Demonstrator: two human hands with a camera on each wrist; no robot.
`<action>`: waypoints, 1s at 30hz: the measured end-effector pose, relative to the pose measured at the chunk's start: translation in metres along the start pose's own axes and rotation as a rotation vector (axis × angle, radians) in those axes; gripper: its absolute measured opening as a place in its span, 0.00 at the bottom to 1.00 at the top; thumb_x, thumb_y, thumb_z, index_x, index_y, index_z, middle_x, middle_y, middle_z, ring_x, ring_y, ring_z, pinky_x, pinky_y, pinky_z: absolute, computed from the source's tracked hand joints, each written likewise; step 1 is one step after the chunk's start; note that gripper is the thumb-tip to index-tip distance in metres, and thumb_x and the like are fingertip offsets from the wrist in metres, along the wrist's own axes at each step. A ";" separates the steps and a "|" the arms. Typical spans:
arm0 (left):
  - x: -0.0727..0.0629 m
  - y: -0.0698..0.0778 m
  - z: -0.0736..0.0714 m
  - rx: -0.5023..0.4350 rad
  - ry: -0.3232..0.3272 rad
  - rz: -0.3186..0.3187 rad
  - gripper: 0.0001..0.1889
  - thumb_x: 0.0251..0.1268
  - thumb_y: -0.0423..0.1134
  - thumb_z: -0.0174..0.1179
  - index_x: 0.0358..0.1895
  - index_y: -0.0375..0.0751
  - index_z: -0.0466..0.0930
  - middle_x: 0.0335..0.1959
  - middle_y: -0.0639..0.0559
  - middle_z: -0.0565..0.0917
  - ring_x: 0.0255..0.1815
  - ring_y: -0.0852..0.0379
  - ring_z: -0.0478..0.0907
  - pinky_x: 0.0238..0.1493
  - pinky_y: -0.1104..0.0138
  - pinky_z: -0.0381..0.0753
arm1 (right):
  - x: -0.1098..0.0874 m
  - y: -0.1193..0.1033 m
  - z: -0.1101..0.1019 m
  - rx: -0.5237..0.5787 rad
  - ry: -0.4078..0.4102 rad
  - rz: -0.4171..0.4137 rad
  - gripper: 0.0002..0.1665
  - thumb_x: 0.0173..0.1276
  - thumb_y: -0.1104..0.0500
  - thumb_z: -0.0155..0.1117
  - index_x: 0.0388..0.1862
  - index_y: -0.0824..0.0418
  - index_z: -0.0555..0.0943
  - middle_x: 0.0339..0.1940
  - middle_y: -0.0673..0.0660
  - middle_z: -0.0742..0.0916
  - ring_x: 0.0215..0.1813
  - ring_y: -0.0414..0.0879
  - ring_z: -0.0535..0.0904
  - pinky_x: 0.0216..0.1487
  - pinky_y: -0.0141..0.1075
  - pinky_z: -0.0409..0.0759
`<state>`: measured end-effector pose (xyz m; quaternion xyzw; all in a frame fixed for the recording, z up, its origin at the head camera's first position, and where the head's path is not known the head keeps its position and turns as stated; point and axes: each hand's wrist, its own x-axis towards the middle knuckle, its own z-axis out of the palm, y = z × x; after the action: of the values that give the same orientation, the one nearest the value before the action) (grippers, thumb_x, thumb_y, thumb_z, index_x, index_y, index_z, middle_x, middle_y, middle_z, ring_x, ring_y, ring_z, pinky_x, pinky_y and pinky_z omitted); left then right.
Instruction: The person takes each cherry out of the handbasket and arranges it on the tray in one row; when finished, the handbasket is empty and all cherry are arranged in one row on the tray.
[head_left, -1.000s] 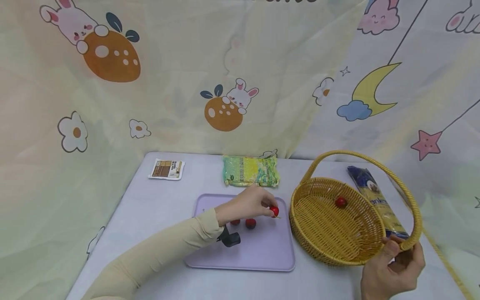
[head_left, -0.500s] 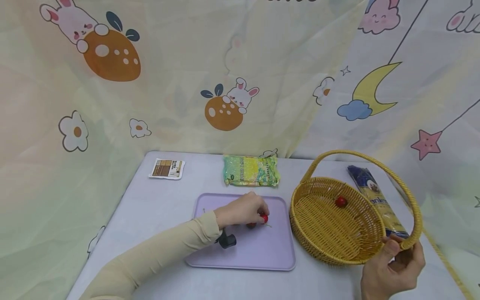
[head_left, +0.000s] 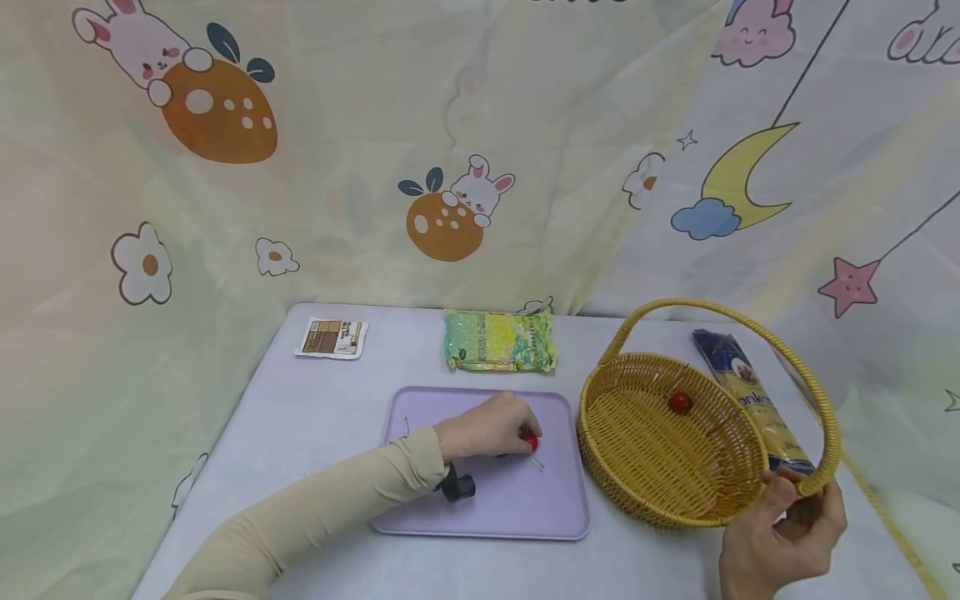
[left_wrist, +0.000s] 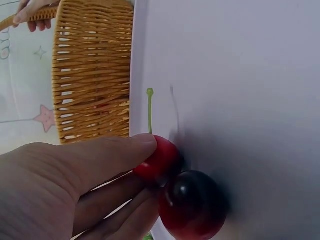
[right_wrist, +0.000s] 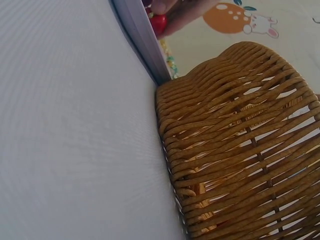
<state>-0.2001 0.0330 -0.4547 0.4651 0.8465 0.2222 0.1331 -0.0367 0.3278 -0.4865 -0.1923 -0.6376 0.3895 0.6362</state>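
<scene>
On the lilac tray (head_left: 525,508), my left hand (head_left: 491,425) pinches a red cherry (left_wrist: 159,159) between thumb and fingers, its green stem sticking out. A second, darker cherry (left_wrist: 194,206) lies against it in the left wrist view. From the head, the left hand covers most of the tray's fruit. My right hand (head_left: 783,533) grips the base of the handle of the wicker basket (head_left: 652,454), which looks tilted. One red cherry (head_left: 680,402) lies inside the basket. The right hand itself is out of sight in the right wrist view, where the basket's wall (right_wrist: 240,135) shows large.
A green and yellow packet (head_left: 500,341) lies behind the tray, and a small brown and white packet (head_left: 332,338) at the back left. Behind the basket is a long blue and yellow packet (head_left: 753,400). A printed cloth (head_left: 337,167) hangs at the table's back.
My left hand, with a cherry at its fingertips, has moved left and slightly nearer over the tray, to beside another cherry. The right hand and basket have stayed in place.
</scene>
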 end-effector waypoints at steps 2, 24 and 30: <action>0.000 0.000 0.001 0.004 0.000 0.002 0.12 0.64 0.35 0.73 0.50 0.42 0.92 0.45 0.52 0.93 0.39 0.69 0.82 0.44 0.80 0.78 | 0.000 -0.001 0.000 0.003 0.004 0.001 0.21 0.81 0.61 0.58 0.68 0.68 0.77 0.45 0.42 0.83 0.44 0.34 0.82 0.50 0.24 0.79; 0.025 0.026 -0.020 -0.124 0.145 0.047 0.16 0.71 0.46 0.69 0.58 0.49 0.90 0.53 0.54 0.91 0.56 0.53 0.88 0.57 0.68 0.82 | 0.000 -0.005 0.002 0.073 0.013 -0.017 0.19 0.81 0.62 0.59 0.65 0.70 0.77 0.44 0.44 0.84 0.44 0.35 0.82 0.50 0.23 0.78; 0.054 0.044 -0.014 -0.331 0.166 0.032 0.19 0.70 0.48 0.70 0.61 0.50 0.88 0.55 0.56 0.90 0.56 0.62 0.87 0.52 0.77 0.81 | 0.000 -0.013 0.003 0.083 0.024 -0.028 0.20 0.80 0.61 0.60 0.64 0.71 0.77 0.44 0.44 0.84 0.44 0.35 0.82 0.50 0.23 0.78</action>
<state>-0.2034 0.0958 -0.4216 0.4305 0.7989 0.3981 0.1338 -0.0363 0.3187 -0.4768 -0.1614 -0.6159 0.4043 0.6566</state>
